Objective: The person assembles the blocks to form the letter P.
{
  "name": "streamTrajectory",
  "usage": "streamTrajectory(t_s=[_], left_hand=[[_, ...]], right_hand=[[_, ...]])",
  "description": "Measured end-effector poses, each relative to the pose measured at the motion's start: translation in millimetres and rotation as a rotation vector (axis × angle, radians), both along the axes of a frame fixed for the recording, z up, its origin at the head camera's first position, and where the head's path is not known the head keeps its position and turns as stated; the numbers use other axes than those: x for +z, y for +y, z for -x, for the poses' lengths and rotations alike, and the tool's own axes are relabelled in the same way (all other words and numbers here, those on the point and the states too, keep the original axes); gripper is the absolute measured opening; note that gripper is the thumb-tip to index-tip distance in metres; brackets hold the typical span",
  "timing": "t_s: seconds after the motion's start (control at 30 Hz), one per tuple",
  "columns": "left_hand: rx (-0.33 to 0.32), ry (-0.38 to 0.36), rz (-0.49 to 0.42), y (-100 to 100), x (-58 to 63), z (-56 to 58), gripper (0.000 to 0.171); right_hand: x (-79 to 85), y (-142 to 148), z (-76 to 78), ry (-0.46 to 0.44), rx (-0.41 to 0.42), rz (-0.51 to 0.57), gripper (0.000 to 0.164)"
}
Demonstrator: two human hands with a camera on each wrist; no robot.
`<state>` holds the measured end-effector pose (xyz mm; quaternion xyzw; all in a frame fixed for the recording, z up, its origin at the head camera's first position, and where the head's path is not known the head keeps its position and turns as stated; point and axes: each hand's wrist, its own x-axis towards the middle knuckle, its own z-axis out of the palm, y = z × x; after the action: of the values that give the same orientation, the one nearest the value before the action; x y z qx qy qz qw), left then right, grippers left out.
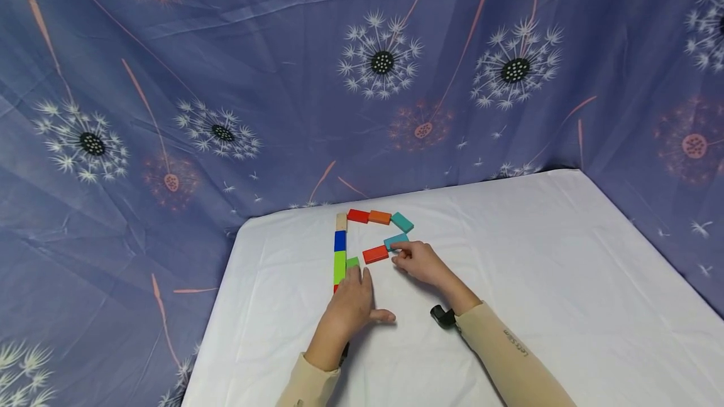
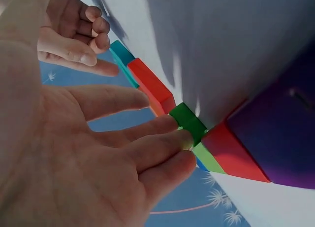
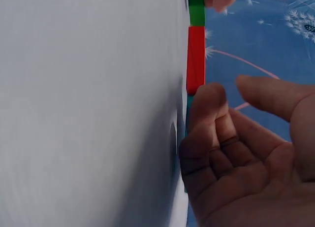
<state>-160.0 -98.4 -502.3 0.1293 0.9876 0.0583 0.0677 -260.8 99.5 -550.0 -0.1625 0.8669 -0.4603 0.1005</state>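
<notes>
Flat coloured blocks lie end to end on the white cloth. My left hand [image 1: 352,308], fingers stretched out and thumb spread, has its fingertips at a green block [image 2: 190,122] beside the lime block [image 1: 339,265] of the left column. To its right, my right hand [image 1: 423,264] reaches its index finger onto a light-blue block [image 1: 395,240]; its other fingers are bent, and the thumb stands apart in the right wrist view. A red block [image 1: 376,255] lies between the green and light-blue blocks, touching the light-blue one.
Up the left column run a red block [image 1: 336,288], the lime one, a blue block [image 1: 340,241] and a plain wooden block [image 1: 342,222]. Another red block [image 1: 358,215], an orange block [image 1: 379,217] and a teal block [image 1: 402,222] curve right. A purple block [image 2: 280,133] shows nearer me.
</notes>
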Motion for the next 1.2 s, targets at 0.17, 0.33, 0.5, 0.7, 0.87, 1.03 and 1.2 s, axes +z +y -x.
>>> streamTrajectory(t_s=[0.17, 0.33, 0.5, 0.7, 0.87, 1.03, 1.2], left_hand=[[0.000, 0.007, -0.007, -1, 0.1, 4.1, 0.120], [0.000, 0.012, -0.008, -2, -1.1, 8.5, 0.119], [-0.012, 0.042, 0.012, -3, -4.2, 13.6, 0.120], [-0.021, 0.076, 0.020, -4, -5.9, 17.8, 0.120], [-0.029, 0.091, 0.042, -4, -5.8, 18.3, 0.119], [-0.063, 0.069, 0.044, -3, -5.2, 16.0, 0.112], [-0.063, 0.030, 0.062, -1, -3.7, 14.8, 0.109]], right_hand=[[-1.2, -3, 0.4, -0.007, -0.008, -0.024, 0.042], [-2.4, -4, 1.1, 0.011, -0.004, -0.029, 0.038], [-2.1, -6, 1.2, 0.008, 0.007, -0.033, 0.036], [0.2, -12, -0.6, 0.000, -0.001, -0.035, 0.035], [0.1, -15, -3.4, -0.010, -0.009, -0.037, 0.036], [-1.1, -11, -1.8, -0.001, -0.035, -0.021, 0.038], [-2.3, 0, 2.0, 0.028, -0.154, 0.003, 0.038]])
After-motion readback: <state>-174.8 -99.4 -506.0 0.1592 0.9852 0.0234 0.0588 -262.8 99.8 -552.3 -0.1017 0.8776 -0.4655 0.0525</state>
